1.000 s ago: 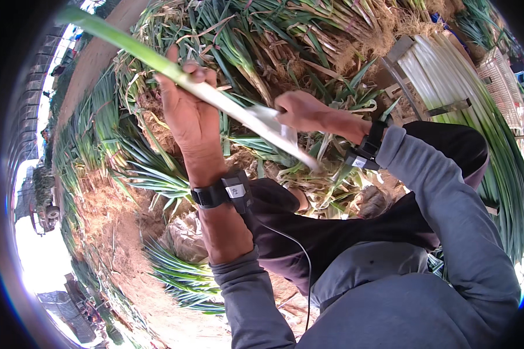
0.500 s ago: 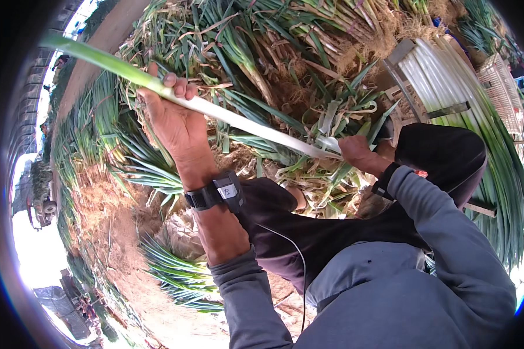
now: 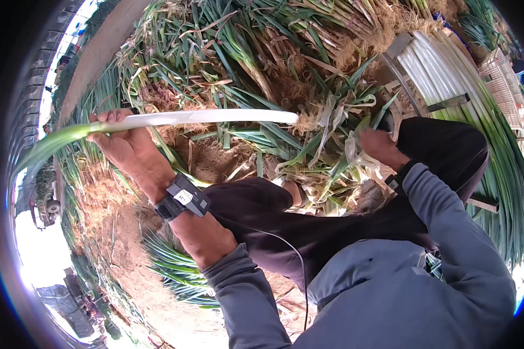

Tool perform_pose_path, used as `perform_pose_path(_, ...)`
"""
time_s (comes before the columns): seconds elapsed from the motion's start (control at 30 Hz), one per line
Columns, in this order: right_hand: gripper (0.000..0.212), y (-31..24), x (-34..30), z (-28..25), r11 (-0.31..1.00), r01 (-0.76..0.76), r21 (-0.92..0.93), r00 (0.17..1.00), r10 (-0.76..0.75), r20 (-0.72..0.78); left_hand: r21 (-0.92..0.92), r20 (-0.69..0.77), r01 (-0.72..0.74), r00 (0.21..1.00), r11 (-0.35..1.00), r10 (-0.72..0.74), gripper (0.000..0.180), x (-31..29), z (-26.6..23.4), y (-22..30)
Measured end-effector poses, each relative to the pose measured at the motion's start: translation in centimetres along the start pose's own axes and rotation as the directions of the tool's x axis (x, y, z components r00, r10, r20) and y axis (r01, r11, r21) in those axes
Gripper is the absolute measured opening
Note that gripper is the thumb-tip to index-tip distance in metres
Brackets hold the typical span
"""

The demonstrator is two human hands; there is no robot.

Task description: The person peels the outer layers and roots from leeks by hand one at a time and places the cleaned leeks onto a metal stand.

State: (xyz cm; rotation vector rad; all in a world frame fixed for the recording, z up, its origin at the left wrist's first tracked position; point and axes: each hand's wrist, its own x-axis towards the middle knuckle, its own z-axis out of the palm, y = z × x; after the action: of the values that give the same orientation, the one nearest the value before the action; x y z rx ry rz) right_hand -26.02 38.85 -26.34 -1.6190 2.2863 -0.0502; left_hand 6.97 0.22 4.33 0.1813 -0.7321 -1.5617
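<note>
My left hand (image 3: 122,136) is wrapped round a long green onion (image 3: 209,116) near where its white stalk turns green. The stalk lies almost level, its root end (image 3: 305,121) pointing right and its green leaves trailing off to the left. My right hand (image 3: 381,145) is closed above my bent knee, apart from the stalk. From its fingers hangs a strip of pale, thin onion skin (image 3: 351,149). Below and between the hands lies a heap of peeled leaves and skins (image 3: 326,180).
Untrimmed green onions (image 3: 239,52) with dry roots are piled ahead. At right, cleaned white-stalked onions (image 3: 431,70) lie in a rack with metal brackets (image 3: 448,103), beside a pale plastic crate (image 3: 501,87). Another onion bunch (image 3: 180,270) lies on the ground at lower left.
My left hand has moved left and down with the green onion, which has swung from slanting to nearly level. My right hand has parted from its root end and moved slightly right with the skin.
</note>
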Motion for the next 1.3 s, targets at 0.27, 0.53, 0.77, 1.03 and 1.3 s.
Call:
perform_pose_path(0.27, 0.047, -14.5, 7.5, -16.6, 0.788, 0.509, 0.346, 0.778, -0.249, -0.577, 0.922, 0.118, -0.180, 0.973, 0.342, 0.196, 0.037, -0.1, -7.0, -2.1)
perform_pose_path(0.53, 0.051, -6.2, 4.0, -4.3, 0.850, 0.036, 0.525, 0.986, -0.116, 0.119, 0.949, -0.020, -0.068, 0.962, 0.308, 0.274, 0.020, 1.7, -10.7, -1.2)
perform_pose_path(0.77, 0.062, -14.4, 7.3, -21.3, -0.303, 0.389, 0.870, 0.921, 0.121, -0.370, 0.560, 0.247, 0.013, 0.952, 0.829, -0.182, 0.034, -7.0, 4.4, -15.6)
perform_pose_path(1.03, 0.016, -5.9, 3.8, -31.2, -0.247, 0.678, 0.692, 0.707, 0.477, -0.522, 0.174, 0.419, 0.525, 0.726, 0.833, -0.545, 0.059, -13.0, 17.8, -25.4)
perform_pose_path(1.3, 0.025, 12.1, -18.9, -52.3, 0.962, -0.026, 0.271, 0.079, 0.272, -0.959, 0.367, 0.133, 0.808, 0.444, 0.460, -0.886, 0.037, -11.7, 13.7, -29.5)
